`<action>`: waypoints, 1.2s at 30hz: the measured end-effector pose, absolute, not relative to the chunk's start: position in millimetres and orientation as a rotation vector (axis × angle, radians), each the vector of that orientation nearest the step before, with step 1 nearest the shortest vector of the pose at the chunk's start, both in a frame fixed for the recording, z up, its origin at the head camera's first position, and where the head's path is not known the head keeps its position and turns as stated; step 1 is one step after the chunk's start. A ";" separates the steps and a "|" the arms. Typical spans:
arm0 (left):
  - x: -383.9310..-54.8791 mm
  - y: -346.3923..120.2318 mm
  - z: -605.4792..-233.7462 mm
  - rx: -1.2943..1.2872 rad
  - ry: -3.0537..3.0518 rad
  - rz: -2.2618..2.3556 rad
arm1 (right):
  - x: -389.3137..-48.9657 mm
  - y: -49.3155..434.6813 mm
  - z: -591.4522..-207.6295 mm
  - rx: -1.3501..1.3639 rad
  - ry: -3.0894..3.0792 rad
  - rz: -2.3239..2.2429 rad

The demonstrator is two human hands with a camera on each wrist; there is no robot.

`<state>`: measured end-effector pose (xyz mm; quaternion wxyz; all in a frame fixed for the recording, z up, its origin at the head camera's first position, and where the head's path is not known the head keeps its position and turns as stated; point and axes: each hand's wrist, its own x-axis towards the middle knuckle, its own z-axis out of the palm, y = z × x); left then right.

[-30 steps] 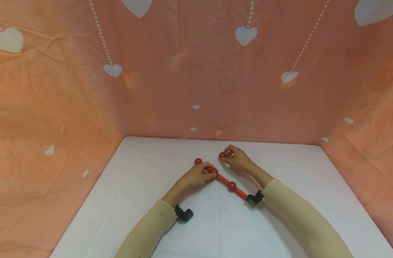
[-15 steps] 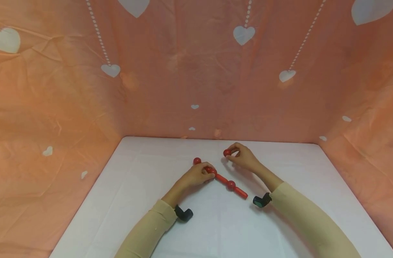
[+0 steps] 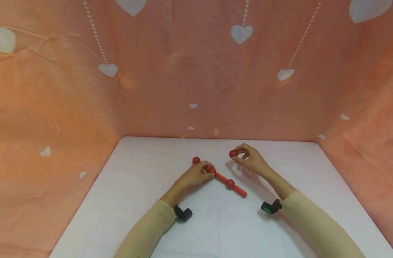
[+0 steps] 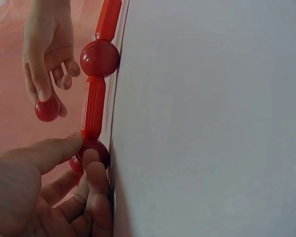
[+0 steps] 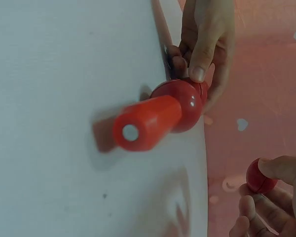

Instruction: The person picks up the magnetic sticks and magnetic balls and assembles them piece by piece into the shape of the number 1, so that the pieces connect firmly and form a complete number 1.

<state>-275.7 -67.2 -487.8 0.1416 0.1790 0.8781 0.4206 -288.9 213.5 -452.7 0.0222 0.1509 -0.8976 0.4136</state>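
Note:
A chain of red balls and red rods (image 3: pixel 220 177) runs diagonally across the white table in the head view. My left hand (image 3: pixel 194 173) pinches it at a middle ball (image 4: pixel 96 152) between thumb and fingers. Beyond that hand, the chain's far-end ball (image 3: pixel 196 160) shows. The near end is a rod (image 5: pixel 148 123) with a silvery round tip, seen in the right wrist view. My right hand (image 3: pixel 251 159) holds a separate red ball (image 3: pixel 233 153) between thumb and fingertips, to the right of the chain and apart from it.
The white table (image 3: pixel 183 236) ends at the back and sides against an orange cloth (image 3: pixel 170 89) printed with white hearts. A black wrist camera (image 3: pixel 183 214) juts from the left cuff, another black camera (image 3: pixel 271 206) from the right.
My right hand has moved to the right with its ball, away from the chain, uncovering the near rod's end. The left hand keeps its grip in nearly the same spot.

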 end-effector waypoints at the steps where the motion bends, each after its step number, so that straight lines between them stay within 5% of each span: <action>1: -276.2 -66.8 -488.2 0.521 2.534 1.215 | -287.1 215.6 -452.5 0.473 -2.773 1.277; 19: -270.4 -53.0 -472.9 0.700 2.483 1.335 | -254.1 255.2 -454.7 0.424 -2.715 1.297; 36: -245.1 -25.7 -462.1 0.983 2.620 0.966 | -223.0 274.6 -454.6 0.433 -2.732 1.253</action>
